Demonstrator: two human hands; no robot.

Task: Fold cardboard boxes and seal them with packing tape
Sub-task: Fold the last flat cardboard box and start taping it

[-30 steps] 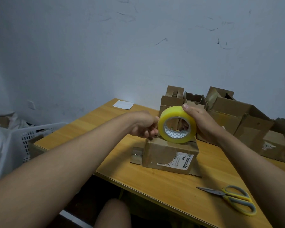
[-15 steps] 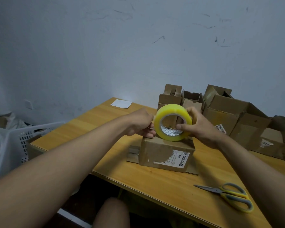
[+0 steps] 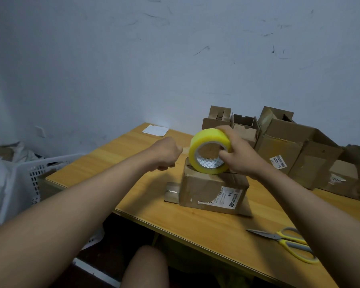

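Our right hand point(image 3: 240, 157) gripped the tape roll point(image 3: 210, 151) on the box point(image 3: 213, 189), left hand point(image 3: 167, 154) pinching, we judged, its end, which risked snapping back

There was a single view, taken from a camera worn on the person's head, looking forward and somewhat downward across the wooden table point(image 3: 206, 227) toward the pale wall point(image 3: 133, 59) behind it. Both forearms ran up from the bottom corners into the middle of the frame, so the left hand point(image 3: 167, 154) and the right hand point(image 3: 236, 155) sat near the centre, close to the lens. The wide angle bowed the table's near edge and took in a white basket point(image 3: 40, 171) at far left and the person's knee point(image 3: 143, 267) at the bottom (no second view existed to share any part of the scene).
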